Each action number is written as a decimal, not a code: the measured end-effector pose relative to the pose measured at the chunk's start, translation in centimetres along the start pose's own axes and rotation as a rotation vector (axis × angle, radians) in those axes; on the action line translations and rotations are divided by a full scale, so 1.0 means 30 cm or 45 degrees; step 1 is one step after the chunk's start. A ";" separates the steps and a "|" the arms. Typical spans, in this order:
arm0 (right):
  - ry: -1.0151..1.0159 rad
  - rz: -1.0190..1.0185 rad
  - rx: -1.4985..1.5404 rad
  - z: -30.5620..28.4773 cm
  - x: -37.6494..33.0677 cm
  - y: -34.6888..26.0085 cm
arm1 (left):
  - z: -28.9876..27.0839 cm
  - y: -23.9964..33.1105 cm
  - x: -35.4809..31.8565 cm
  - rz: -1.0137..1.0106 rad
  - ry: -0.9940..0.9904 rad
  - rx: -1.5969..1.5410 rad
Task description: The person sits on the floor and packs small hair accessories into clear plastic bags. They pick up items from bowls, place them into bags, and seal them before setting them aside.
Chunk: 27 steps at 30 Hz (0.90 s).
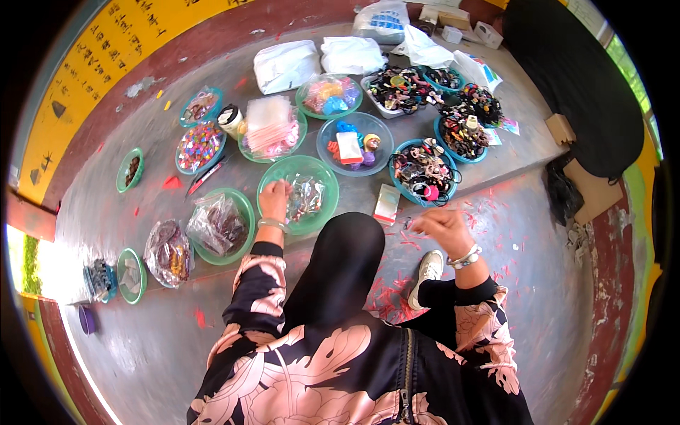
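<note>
Green plastic is seen in the round bowl (273, 177) that sits on the grey concrete floor (156, 347), right in front of the knee. A crinkly clear plastic bag of small dark bits (306, 196) lies inside this bowl. The left hand (275, 200) is held over the near left side of the bowl, and its fingers (280, 185) are closed in a pinch on the edge of the bag. So the bag lies just to the right of these fingers, a little further away from the body. Its long side runs away from the body, tilted a bit.

The right hand (443, 225) is held up over the floor, well apart from the bowl. Its fingers (423, 221) are curled in, and it cannot be told if something tiny is held in them. The left hand is much nearer to the bag.

A small white packet (387, 204) lies on the floor between the two hands. A blue round bowl of dark hair ties (423, 170) is set just beyond it.
</note>
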State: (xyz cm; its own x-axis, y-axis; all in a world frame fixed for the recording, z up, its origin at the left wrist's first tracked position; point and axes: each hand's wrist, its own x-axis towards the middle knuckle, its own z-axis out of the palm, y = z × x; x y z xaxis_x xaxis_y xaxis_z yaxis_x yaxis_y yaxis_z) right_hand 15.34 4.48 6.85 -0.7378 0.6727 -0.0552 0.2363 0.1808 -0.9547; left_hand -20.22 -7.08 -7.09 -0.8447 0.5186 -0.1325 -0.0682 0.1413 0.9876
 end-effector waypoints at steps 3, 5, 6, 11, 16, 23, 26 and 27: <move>-0.305 -0.317 -0.719 0.041 0.004 0.027 | 0.128 0.453 -0.256 0.399 -0.235 -0.525; -0.447 -0.162 -0.986 0.081 -0.013 0.094 | 0.163 0.758 -0.509 0.805 -0.399 -0.499; -0.586 -0.082 -1.147 0.112 -0.013 0.078 | 0.126 0.833 -0.593 1.150 -0.535 -0.402; -0.725 -0.057 -1.280 0.147 -0.030 0.112 | 0.097 0.964 -0.922 1.205 -1.009 -0.887; -0.608 -0.079 -1.246 0.111 -0.046 0.115 | 0.178 0.943 -0.983 0.855 -1.587 -1.164; -0.599 0.041 -1.312 0.086 -0.069 0.129 | 0.213 0.963 -1.119 0.328 -1.699 -1.345; -0.617 0.045 -1.286 0.086 -0.080 0.077 | 0.232 0.963 -1.120 0.173 -1.876 -1.445; -0.632 0.033 -1.289 0.094 -0.077 0.056 | 0.233 0.967 -1.123 0.132 -1.918 -1.467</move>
State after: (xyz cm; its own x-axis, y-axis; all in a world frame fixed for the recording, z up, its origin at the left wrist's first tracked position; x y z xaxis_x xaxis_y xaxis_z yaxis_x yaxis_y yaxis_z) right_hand 15.66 1.22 4.54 -0.8417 0.3660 -0.3969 0.4927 0.8214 -0.2874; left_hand 9.96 -14.55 25.44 0.1900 0.7783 0.5984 -0.8639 -0.1570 0.4785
